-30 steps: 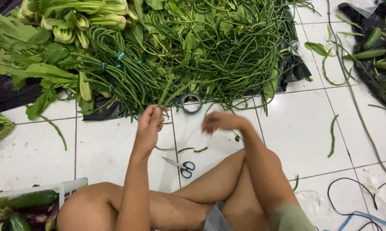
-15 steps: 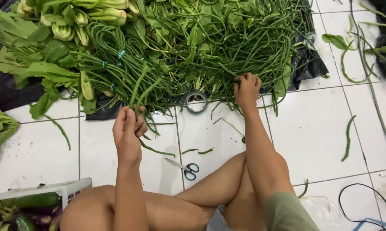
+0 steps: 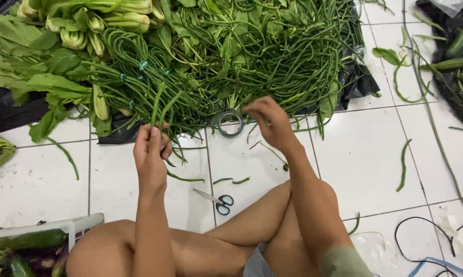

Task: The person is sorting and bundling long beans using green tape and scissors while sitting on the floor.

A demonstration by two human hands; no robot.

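I sit cross-legged on white floor tiles facing a big heap of long green beans (image 3: 272, 56) on black plastic. My left hand (image 3: 150, 154) is closed around a few long beans (image 3: 161, 105) that stick up and away from it. My right hand (image 3: 268, 122) hovers at the heap's near edge, fingers pinched on a thin bean strand. A roll of tape (image 3: 228, 123) lies on the tile just left of my right hand. Small scissors (image 3: 217, 200) with dark handles lie between my forearms, near my knee.
Bundled beans tied with green bands (image 3: 134, 72) and leafy greens (image 3: 42, 77) lie at the left. Loose beans (image 3: 404, 164) are scattered on the tiles at right. A white basket with cucumbers (image 3: 34, 241) sits bottom left. Cables (image 3: 426, 241) lie bottom right.
My right hand pulled back from the heap toward the tape roll. My left hand shifted right and now holds beans pointing up into the pile.
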